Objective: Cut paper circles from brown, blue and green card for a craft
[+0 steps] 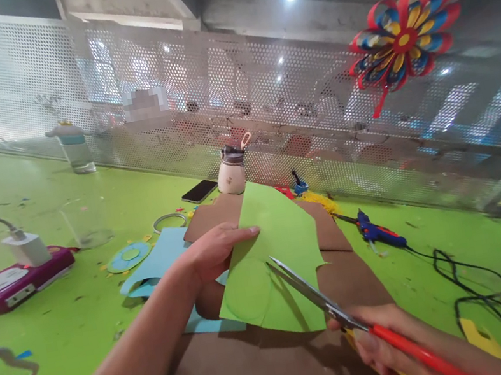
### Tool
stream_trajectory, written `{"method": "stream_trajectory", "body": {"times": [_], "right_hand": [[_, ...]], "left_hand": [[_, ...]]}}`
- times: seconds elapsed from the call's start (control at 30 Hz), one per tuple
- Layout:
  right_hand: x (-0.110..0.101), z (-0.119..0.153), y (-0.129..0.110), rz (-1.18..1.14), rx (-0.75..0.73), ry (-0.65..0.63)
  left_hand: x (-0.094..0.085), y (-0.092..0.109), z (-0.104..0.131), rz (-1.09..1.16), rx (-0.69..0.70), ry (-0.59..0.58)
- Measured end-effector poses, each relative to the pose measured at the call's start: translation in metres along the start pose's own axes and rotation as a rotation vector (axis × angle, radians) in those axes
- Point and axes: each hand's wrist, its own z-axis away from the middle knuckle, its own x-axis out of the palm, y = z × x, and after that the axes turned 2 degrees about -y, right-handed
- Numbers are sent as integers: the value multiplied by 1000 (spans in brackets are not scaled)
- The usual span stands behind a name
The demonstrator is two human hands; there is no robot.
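Note:
My left hand (213,250) grips the left edge of a light green sheet of paper (281,224), thumb on top. A circle outline (248,291) shows on the sheet's lower left part. In my right hand (378,336) is a pair of scissors (316,297) with a red handle. Its blades look closed or nearly so, and the tip points at the sheet beside the circle. I cannot tell whether the tip touches the paper. Brown cardboard (272,364) lies beneath, and light blue paper (161,261) with cut-outs lies left of the sheet.
A blue glue gun (379,231) with a black cord lies on the right. Behind the sheet stand a white jar (231,174) and a phone (199,190). At left are a purple power strip (19,280), a clear cup (87,223) and a blue paper ring (129,256). A perforated screen (253,90) stands behind.

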Motion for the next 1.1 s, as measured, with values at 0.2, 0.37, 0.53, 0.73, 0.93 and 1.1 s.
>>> {"method": "stream_trajectory", "body": {"times": [0.2, 0.37, 0.53, 0.73, 0.93, 1.1], "right_hand": [[-5, 13, -8, -48, 19, 19], [-15, 6, -41, -50, -208, 283], [-42, -16, -83, 265, -463, 553], [-47, -29, -115, 157, -711, 424], [-28, -24, -109, 79, -712, 346], [-37, -24, -96, 69, -715, 487]], "left_hand": [[-3, -4, -3, -19, 12, -34], [1, -3, 0, -88, 18, -101], [8, 7, 13, -130, 32, -208], [27, 21, 20, -208, -39, -305], [51, 43, 25, -297, -93, -258], [37, 44, 23, -121, 74, -197]]}}
